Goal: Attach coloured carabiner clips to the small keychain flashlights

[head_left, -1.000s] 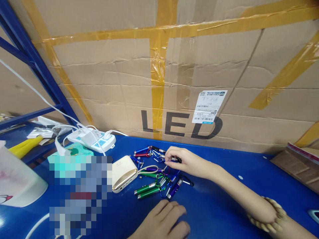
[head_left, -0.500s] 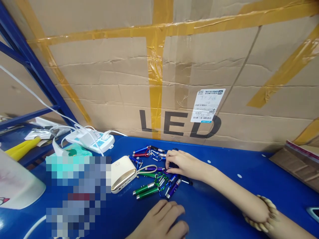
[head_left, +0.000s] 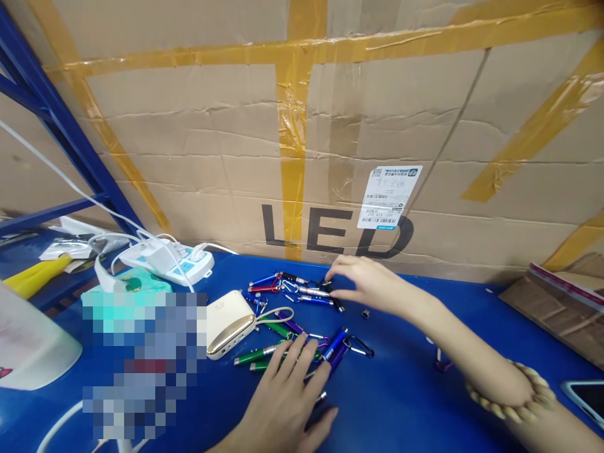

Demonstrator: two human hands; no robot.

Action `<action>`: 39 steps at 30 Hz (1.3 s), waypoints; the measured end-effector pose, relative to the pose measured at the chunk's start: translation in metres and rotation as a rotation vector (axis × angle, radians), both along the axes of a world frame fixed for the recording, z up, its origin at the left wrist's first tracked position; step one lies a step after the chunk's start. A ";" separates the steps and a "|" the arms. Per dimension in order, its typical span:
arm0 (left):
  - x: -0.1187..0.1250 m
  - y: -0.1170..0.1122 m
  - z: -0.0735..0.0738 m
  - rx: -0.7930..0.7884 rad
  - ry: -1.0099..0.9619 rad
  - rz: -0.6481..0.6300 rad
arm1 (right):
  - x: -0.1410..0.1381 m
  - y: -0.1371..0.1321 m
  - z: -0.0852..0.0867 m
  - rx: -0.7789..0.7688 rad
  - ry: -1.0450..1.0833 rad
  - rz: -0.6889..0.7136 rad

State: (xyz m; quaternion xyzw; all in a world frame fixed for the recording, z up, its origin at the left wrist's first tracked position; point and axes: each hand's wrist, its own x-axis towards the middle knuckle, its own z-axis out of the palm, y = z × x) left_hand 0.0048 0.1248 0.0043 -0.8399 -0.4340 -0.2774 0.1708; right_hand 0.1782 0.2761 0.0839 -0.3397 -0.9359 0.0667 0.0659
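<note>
Cardboard [head_left: 189,157] backs the blue table [head_left: 401,390]. Small coloured flashlights [head_left: 302,321] lie scattered; left hand [head_left: 287,402] rests flat on some, right hand [head_left: 368,283] pinches one.

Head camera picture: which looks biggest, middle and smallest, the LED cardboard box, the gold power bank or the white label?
1. LED cardboard box, by far.
2. Gold power bank.
3. White label, though it sits farther away, so the last two are unsure.

One head-worn view, looking forward and down from close above the blue counter [head_left: 401,390]. It faces the taped cardboard box [head_left: 330,145] at 12 o'clock; shelf frame [head_left: 56,132] at 10 o'clock, both forearms entering from 5 and 6 o'clock.
</note>
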 end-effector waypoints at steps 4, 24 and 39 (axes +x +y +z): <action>-0.006 0.008 0.000 -0.025 0.056 0.024 | 0.030 0.007 0.022 0.115 0.018 -0.126; -0.010 0.025 -0.009 -0.065 0.014 0.076 | 0.138 -0.081 -0.054 0.161 -0.290 -0.421; -0.008 0.023 0.010 0.075 -0.084 -0.063 | 0.116 -0.097 -0.069 0.424 -0.043 -0.351</action>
